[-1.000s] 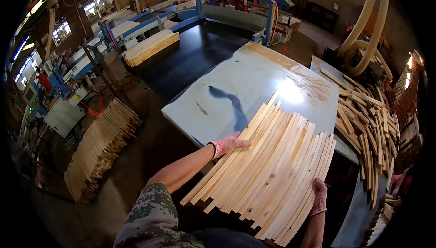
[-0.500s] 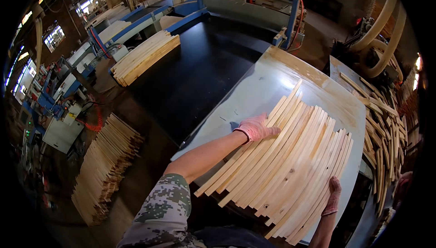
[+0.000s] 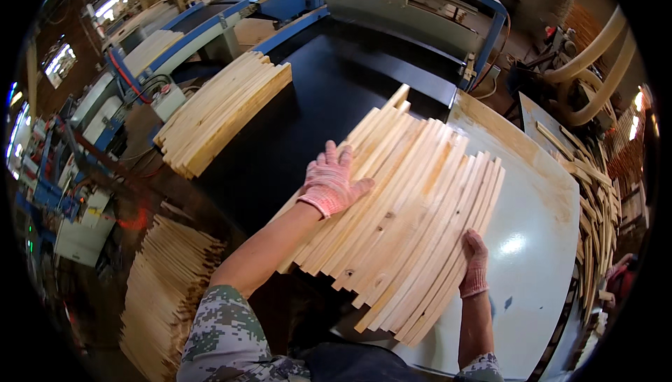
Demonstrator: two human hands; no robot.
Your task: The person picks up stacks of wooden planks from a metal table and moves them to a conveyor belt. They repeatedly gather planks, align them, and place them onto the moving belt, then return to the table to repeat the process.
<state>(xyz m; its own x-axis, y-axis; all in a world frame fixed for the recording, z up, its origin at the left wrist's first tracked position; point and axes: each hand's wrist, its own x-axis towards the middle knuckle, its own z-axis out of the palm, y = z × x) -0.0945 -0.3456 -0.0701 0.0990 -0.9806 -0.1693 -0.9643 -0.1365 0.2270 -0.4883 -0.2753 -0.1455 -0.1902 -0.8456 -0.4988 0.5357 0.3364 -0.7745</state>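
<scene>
Apart, hands (image 3: 330, 184) at edges of slats (image 3: 399, 207)

Head-worn fisheye, downward-facing, apparently fairly close

Strip bundle (image 3: 402, 217) between board stack (image 3: 224, 110), left, and loose-stick heap (image 3: 595, 203), right.

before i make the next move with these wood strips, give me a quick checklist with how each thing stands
1. Left hand on the leftmost wood strips: ok, fingers spread.
2. Right hand against the batch's right edge: ok.
3. Strip ends level: not ok, both ends are staggered.
4. Batch apart from the stack on the left: ok, black surface shows between.
5. Support beneath the batch: cannot tell, underside hidden.
</scene>
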